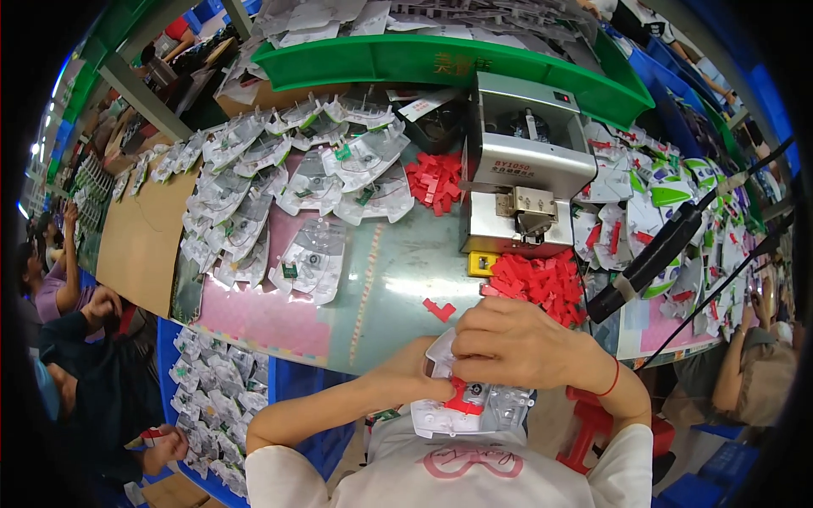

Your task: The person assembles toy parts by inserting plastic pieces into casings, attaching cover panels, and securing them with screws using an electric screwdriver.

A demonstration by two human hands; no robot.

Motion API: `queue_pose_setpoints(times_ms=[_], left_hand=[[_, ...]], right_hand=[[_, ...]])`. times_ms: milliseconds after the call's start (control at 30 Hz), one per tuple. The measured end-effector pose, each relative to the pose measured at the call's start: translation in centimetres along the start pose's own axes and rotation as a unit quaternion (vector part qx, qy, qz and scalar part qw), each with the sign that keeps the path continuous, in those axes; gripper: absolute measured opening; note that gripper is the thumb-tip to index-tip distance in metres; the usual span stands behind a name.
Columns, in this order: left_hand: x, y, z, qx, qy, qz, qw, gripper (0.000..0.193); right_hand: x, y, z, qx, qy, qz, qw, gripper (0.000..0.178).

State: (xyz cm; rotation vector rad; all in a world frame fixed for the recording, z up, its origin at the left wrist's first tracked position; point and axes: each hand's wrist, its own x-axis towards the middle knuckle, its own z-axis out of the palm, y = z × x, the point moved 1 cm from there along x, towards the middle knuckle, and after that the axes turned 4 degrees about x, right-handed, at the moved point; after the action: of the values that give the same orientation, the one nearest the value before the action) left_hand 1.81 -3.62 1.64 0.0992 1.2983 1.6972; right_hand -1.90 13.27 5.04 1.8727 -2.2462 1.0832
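Note:
Close to my body I hold a white plastic toy housing [445, 422] with a clear section at one end. My left hand [417, 372] grips it from the left, its thumb against a red plastic piece [464, 401] lying in the housing. My right hand [521, 343] is closed over the housing's upper part with bent fingers; what its fingertips pinch is hidden. A single red piece [439, 310] rests on the table just beyond my hands. A heap of similar red pieces [542, 284] lies past my right hand.
A silver screw-feeding machine [529, 157] stands at the back, beside a smaller red pile [434, 182]. White housings [313, 258] cover the table's left. A black power screwdriver [656, 254] hangs at right. A blue crate [169, 360] of housings stands lower left, near another person's hand [165, 449].

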Motion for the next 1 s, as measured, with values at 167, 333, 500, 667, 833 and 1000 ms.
queue_pose_setpoints(times_ms=[167, 333, 500, 667, 833, 1000], left_hand=[[0.5, 0.0, -0.2, 0.001, 0.014, 0.013, 1.0, 0.03], [0.8, 0.0, -0.5, 0.001, 0.03, 0.041, 0.999, 0.02], [0.9, -0.7, -0.9, 0.026, 0.026, 0.07, 0.997, 0.019], [1.8, -1.9, -1.4, -0.029, 0.049, 0.065, 0.996, 0.03], [2.1, -2.6, -1.3, -0.052, 0.068, 0.086, 0.993, 0.035], [2.7, -3.6, -1.7, -0.073, 0.031, 0.09, 0.993, 0.041]], right_hand=[[0.3, 0.0, -0.6, -0.027, -0.015, -0.003, 1.0, 0.008], [0.5, -0.1, -1.0, -0.06, -0.02, -0.006, 0.998, 0.009], [0.7, -0.1, -1.1, -0.103, -0.035, -0.015, 0.994, 0.01], [-0.3, 1.3, -0.1, -0.12, -0.031, -0.017, 0.992, 0.012], [1.7, 1.4, -3.8, -0.15, -0.11, -0.002, 0.983, 0.018], [4.5, 3.6, -11.1, -0.288, -0.046, 0.046, 0.955, 0.016]])
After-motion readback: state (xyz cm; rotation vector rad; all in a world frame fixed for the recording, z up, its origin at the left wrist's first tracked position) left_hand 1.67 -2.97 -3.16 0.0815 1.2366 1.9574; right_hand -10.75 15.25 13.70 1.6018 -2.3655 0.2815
